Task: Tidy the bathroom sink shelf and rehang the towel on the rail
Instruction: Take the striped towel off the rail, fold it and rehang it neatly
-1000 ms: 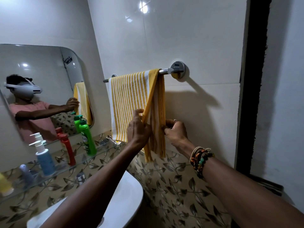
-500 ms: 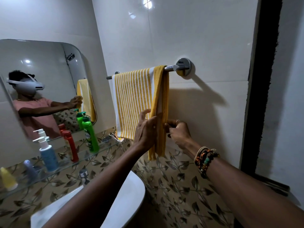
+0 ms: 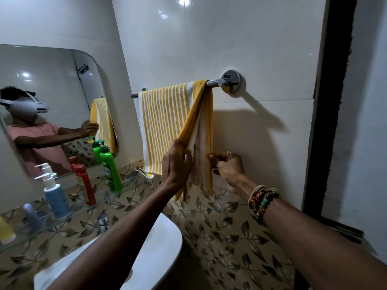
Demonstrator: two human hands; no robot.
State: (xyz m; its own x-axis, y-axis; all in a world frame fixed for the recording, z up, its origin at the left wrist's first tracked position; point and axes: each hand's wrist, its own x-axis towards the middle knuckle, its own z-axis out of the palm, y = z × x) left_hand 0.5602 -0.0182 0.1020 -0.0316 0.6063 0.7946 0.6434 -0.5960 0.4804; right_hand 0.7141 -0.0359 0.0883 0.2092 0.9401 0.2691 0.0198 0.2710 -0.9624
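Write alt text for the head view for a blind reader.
The left hand and right hand grip the hanging folds of a yellow striped towel draped over a chrome rail. A glass shelf below a mirror holds a green bottle, a red bottle and a blue pump bottle, above a white sink.

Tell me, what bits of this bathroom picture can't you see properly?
All in the head view:
- Rail: its middle is hidden under the towel.
- Green bottle label: too small to read.
- Yellow bottle: cut off by the left edge.
- Sink: partly covered by the left arm, cut off by the bottom edge.
- Tap: small and blurred.
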